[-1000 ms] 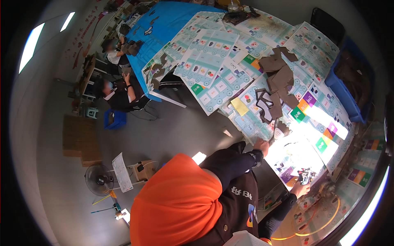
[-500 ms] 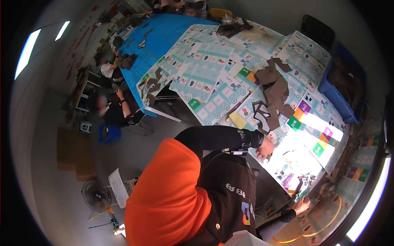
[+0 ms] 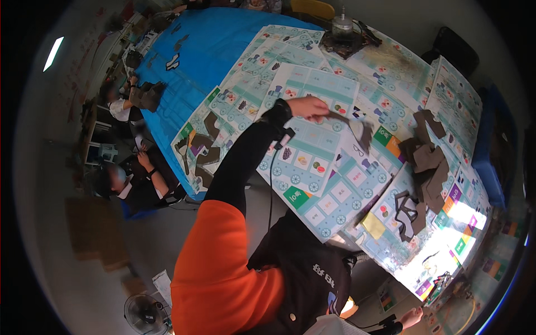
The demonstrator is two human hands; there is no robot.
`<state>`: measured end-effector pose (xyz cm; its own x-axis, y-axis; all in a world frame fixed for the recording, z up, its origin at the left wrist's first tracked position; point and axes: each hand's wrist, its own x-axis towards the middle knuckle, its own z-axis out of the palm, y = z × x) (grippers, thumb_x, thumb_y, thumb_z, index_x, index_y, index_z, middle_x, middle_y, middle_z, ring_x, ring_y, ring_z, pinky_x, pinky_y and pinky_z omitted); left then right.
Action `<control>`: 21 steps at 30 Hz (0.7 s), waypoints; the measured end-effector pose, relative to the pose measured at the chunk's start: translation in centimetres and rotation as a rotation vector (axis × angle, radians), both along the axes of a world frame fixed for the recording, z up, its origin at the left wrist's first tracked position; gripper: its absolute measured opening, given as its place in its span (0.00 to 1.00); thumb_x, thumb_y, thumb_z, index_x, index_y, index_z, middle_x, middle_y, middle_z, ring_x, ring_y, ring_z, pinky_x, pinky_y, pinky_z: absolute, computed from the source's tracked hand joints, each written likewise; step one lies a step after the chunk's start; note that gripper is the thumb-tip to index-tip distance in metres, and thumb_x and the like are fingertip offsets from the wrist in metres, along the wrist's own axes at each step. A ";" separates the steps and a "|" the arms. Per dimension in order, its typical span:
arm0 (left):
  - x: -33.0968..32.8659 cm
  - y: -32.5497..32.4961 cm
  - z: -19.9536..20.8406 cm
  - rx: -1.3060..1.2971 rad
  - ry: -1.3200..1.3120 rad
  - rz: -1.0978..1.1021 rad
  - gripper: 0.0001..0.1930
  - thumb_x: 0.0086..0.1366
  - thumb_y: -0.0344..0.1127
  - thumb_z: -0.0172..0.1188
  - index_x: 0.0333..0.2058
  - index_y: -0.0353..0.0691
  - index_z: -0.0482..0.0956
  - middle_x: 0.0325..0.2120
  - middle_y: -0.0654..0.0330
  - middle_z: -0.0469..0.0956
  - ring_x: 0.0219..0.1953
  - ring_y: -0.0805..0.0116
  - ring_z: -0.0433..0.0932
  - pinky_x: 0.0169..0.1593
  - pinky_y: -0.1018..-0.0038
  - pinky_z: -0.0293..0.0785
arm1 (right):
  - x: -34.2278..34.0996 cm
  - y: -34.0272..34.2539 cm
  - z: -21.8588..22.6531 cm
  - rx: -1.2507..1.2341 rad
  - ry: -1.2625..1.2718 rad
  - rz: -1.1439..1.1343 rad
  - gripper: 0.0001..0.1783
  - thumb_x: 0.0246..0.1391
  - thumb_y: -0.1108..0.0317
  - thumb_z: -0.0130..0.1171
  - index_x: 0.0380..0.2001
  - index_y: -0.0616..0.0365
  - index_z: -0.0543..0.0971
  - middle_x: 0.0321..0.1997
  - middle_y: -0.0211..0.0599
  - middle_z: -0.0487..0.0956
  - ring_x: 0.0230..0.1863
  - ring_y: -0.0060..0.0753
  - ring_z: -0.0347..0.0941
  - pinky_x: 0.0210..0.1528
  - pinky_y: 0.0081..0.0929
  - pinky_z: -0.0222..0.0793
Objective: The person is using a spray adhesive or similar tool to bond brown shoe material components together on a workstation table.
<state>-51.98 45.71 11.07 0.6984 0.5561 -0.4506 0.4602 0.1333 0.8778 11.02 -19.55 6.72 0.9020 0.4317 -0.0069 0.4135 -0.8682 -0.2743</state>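
Observation:
My left hand (image 3: 310, 108) is stretched out over the printed sheets, closed on one end of a dark brown cut piece (image 3: 364, 137). The piece hangs from the fingers to the right, and its outline is smeared by motion. Low at the right, past the table's near edge, is my right hand (image 3: 412, 317). Its fingers look curled; what they hold, if anything, is too small to make out. A heap of brown cut pieces (image 3: 429, 167) lies on the table at the right. Black-edged pieces (image 3: 406, 215) lie beside the heap.
A yellow pad (image 3: 372, 225) lies near the table's front edge, and small tools (image 3: 441, 285) lie at the lit right corner. A blue crate (image 3: 491, 173) stands at the right. Two people work on the left by the blue-covered table (image 3: 218, 33). A fan (image 3: 146, 314) stands lower left.
My left hand has moved from the lit near corner far out to the left over the sheets and now holds a brown piece. My right hand has moved down, away from the table edge. The view has shifted.

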 end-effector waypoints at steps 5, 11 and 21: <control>-25.1 0.6 -7.0 -0.320 0.122 1.114 0.19 0.67 0.44 0.44 0.47 0.36 0.69 0.30 0.60 0.75 0.19 0.79 0.61 0.20 0.85 0.55 | -4.8 6.7 -1.5 -0.060 -0.011 0.093 0.15 0.47 0.76 0.48 0.40 0.70 0.73 0.42 0.50 0.74 0.45 0.44 0.71 0.49 0.33 0.64; -19.4 -11.5 -7.2 -0.253 -0.381 0.943 0.19 0.66 0.46 0.45 0.45 0.36 0.71 0.27 0.62 0.72 0.18 0.80 0.57 0.19 0.86 0.50 | -6.9 16.0 -0.9 0.053 0.017 0.276 0.16 0.51 0.73 0.47 0.44 0.64 0.71 0.48 0.48 0.71 0.52 0.43 0.67 0.52 0.35 0.64; 11.3 -30.4 5.0 -0.298 -0.357 0.674 0.15 0.66 0.41 0.47 0.44 0.37 0.72 0.25 0.64 0.69 0.15 0.84 0.52 0.17 0.86 0.47 | 8.0 11.6 3.4 0.039 0.029 0.358 0.16 0.48 0.76 0.51 0.43 0.63 0.72 0.47 0.47 0.70 0.47 0.45 0.68 0.50 0.37 0.66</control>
<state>-40.65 15.28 16.03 0.3864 0.7997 -0.4596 -0.1023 0.5324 0.8403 19.01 -7.98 10.11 0.6933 0.7206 -0.0072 0.6810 -0.6584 -0.3204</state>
